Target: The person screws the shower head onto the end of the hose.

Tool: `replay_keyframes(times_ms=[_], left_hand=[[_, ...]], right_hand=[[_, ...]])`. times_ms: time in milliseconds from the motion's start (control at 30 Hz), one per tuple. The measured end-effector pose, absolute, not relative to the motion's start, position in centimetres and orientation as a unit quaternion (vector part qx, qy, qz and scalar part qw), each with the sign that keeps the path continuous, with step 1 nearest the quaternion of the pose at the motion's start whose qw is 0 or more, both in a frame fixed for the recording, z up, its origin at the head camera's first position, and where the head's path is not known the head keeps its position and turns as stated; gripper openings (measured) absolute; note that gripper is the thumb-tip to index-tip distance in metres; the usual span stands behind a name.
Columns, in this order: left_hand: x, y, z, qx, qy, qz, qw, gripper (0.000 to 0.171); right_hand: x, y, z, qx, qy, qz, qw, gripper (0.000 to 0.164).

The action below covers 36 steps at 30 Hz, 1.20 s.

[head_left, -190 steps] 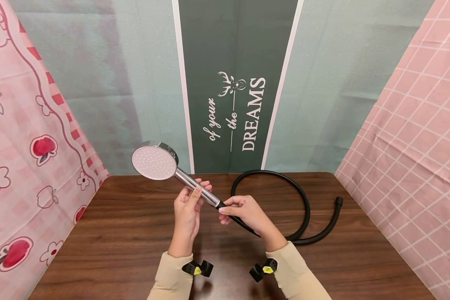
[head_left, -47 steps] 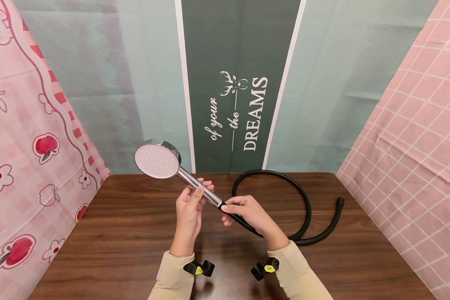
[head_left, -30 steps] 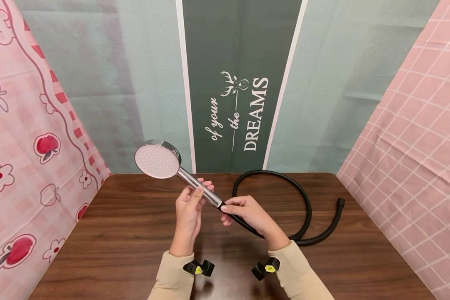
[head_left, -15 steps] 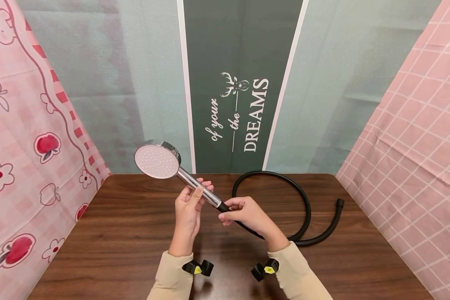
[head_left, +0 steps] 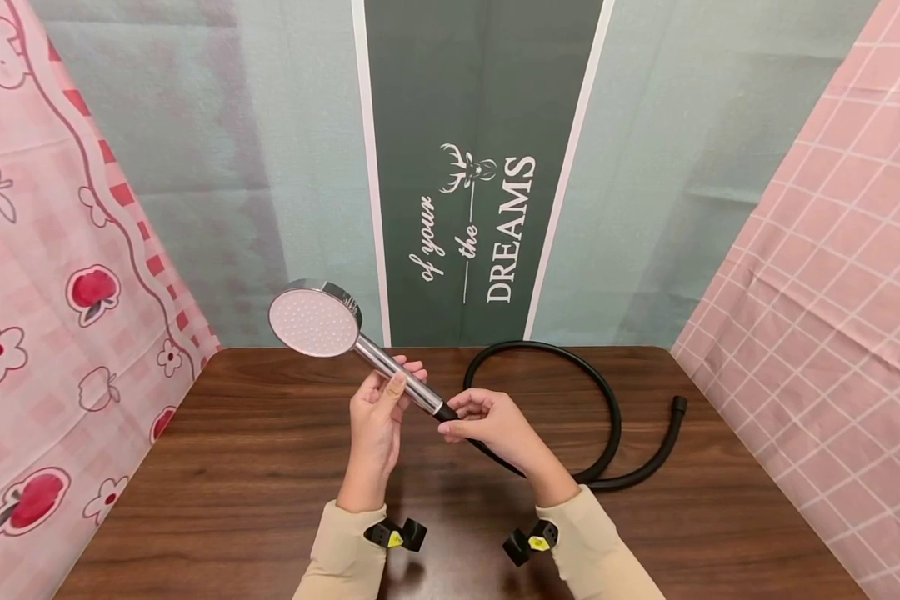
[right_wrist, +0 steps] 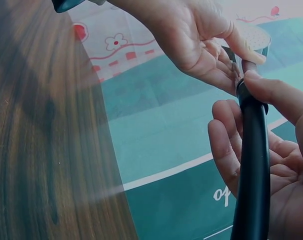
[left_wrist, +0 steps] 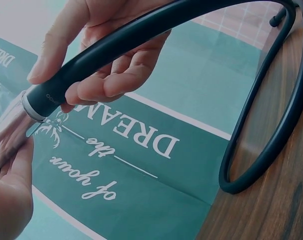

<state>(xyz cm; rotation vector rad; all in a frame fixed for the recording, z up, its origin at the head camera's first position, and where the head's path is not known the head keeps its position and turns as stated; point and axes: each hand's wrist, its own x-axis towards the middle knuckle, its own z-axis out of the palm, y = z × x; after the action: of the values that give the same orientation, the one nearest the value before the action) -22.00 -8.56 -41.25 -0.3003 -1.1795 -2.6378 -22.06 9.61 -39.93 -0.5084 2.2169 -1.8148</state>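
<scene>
My left hand grips the chrome handle of a shower head, holding it tilted above the table with its pale nozzle face toward me. A black shower hose meets the handle's lower end at a black collar. Around that collar are the thumb and fingers of my right hand. In the right wrist view, the right thumb lies against the collar, while the other fingers curl loosely behind the hose. Any thread inside the joint is hidden.
The hose loops over the right side of the dark wooden table and finishes in a black end fitting. A green printed cloth hangs behind; pink cloths flank both sides. Both wrists wear small black cameras.
My right thumb has shifted lower along the collar, uncovering the black part beside the handle, and the right fingers have changed position. The left hand and shower head stay nearly still.
</scene>
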Motion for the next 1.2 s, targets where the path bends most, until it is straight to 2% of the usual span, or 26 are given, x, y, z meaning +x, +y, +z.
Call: replay_keyframes(times_ms=[200,467,600,833,967,1200], left_hand=[[-22.00,-8.52,-41.18,-0.104,-0.401,-0.902,0.119,0.014],[-22.01,-8.41,-41.06,-0.104,-0.395,-0.905,0.123,0.025],[-21.99,-8.36,-41.05,-0.103,-0.392,-0.906,0.122,0.017],[-21.95,-8.27,-41.07,-0.105,-0.392,-0.906,0.121,0.020],[-21.93,-8.29,-41.11,-0.105,-0.394,-0.905,0.121,0.014],[-21.96,-8.28,-41.15,-0.107,-0.396,-0.904,0.123,0.022]], right_hand=[[-22.14,9.52,-39.95,-0.174,0.758,-0.620,0.102,0.032],[-22.18,9.44,-39.72,-0.173,0.764,-0.615,0.094,0.031],[-22.20,9.48,-39.69,-0.174,0.763,-0.615,0.097,0.031],[-22.21,9.64,-39.64,-0.175,0.750,-0.628,0.108,0.033],[-22.30,9.68,-39.76,-0.177,0.747,-0.630,0.112,0.033],[-22.36,9.67,-39.92,-0.177,0.749,-0.629,0.109,0.032]])
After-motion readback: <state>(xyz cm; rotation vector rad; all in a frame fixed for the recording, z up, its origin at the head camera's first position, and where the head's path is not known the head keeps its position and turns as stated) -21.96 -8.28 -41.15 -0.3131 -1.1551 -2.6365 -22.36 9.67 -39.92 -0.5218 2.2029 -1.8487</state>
